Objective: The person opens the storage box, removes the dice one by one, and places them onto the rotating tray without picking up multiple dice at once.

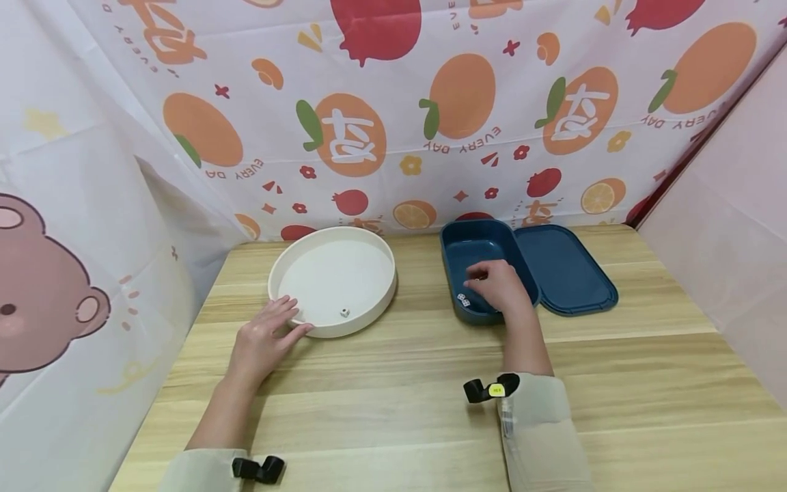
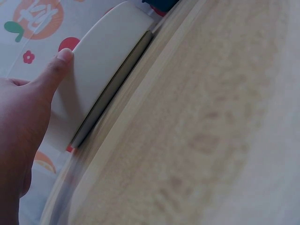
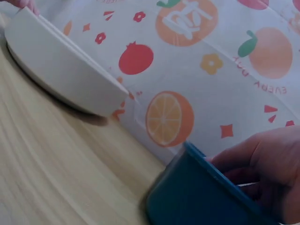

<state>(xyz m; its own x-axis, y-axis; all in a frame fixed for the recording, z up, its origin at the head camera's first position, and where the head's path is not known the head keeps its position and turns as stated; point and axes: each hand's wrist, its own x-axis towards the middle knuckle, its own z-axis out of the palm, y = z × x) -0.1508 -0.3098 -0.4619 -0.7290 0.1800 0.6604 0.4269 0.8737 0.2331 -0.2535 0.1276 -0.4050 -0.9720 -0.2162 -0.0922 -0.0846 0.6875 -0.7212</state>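
A round white tray (image 1: 335, 270) holds one small white die (image 1: 345, 313) near its front wall. My left hand (image 1: 264, 342) rests on the tray's front-left rim, fingers extended and thumb apart; the left wrist view shows the thumb (image 2: 58, 68) lying against the outer wall of the tray (image 2: 105, 51). Inside the blue box (image 1: 470, 249), small white dice (image 1: 463, 300) lie at the front left. My right hand (image 1: 499, 285) is over the box with bent fingers; whether something is between them is unclear. In the right wrist view, the box wall (image 3: 197, 192) partly hides that hand (image 3: 272, 164).
A flat blue lid (image 1: 568, 270) lies against the right side of the box on the wooden table (image 1: 381, 403). Behind stands a fruit-printed cloth (image 1: 399, 102), with a bear-printed cloth (image 1: 43, 287) on the left and a pale panel (image 1: 732, 205) on the right.
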